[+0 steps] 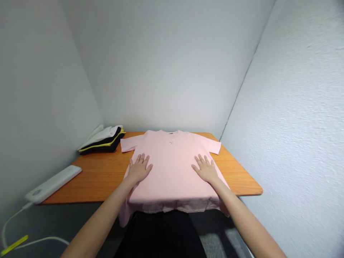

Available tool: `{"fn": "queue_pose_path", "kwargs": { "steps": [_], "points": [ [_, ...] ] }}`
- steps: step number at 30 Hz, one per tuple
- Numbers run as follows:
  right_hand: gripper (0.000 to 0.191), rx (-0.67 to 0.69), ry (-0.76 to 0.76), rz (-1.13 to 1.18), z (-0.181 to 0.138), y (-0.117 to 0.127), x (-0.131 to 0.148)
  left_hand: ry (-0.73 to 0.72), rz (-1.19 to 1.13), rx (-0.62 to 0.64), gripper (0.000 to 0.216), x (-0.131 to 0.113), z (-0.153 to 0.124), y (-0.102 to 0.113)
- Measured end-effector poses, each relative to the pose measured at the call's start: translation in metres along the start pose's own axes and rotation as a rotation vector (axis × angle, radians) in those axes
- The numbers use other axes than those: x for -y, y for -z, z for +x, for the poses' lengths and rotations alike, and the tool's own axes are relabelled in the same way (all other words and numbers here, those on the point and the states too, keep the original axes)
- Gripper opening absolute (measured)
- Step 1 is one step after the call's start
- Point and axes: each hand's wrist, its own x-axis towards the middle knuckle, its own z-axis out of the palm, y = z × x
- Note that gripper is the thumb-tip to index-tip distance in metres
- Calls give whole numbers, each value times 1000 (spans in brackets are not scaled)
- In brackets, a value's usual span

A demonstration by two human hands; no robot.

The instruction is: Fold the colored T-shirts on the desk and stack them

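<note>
Three pale walls (pixel 161 71) enclose wood-grain bench (pixel 96 179), front right corner rounded. Pink T-shirt (pixel 172 172) spread face-up across middle of bench, collar toward back wall, hem hanging over front edge. Left hand (pixel 139 170) palm down on its left side, right hand (pixel 206 171) palm down on its right; fingers of both splayed wide, gripping nothing. Folded clothes (pixel 103 136) in white, black, yellow stacked at back left. White oblong device (pixel 55 184) along left edge, cable (pixel 51 238) at near end. Grey floor (pixel 212 242) below, partly shadowed.
</note>
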Motion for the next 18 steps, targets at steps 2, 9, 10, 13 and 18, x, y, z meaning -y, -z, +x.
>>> {"fn": "queue_pose_path", "kwargs": {
  "steps": [2, 9, 10, 13, 18],
  "points": [
    [69, 7, -8, 0, -1, 2, 1, 8, 3, -2, 66, 0, 1, -2],
    [68, 6, -13, -2, -1, 0, 1, 31, 13, 1, 66, 0, 0, -2],
    [67, 8, -13, -2, -1, 0, 1, 33, 10, 4, 66, -1, -1, -1],
    [67, 13, -19, 2, -1, 0, 0, 38, -2, 20, 66, -4, -3, 3],
    [67, 39, -33, 14, -7, 8, 5, 22, -39, -3, 63, -2, -1, 7]
  ]
}}
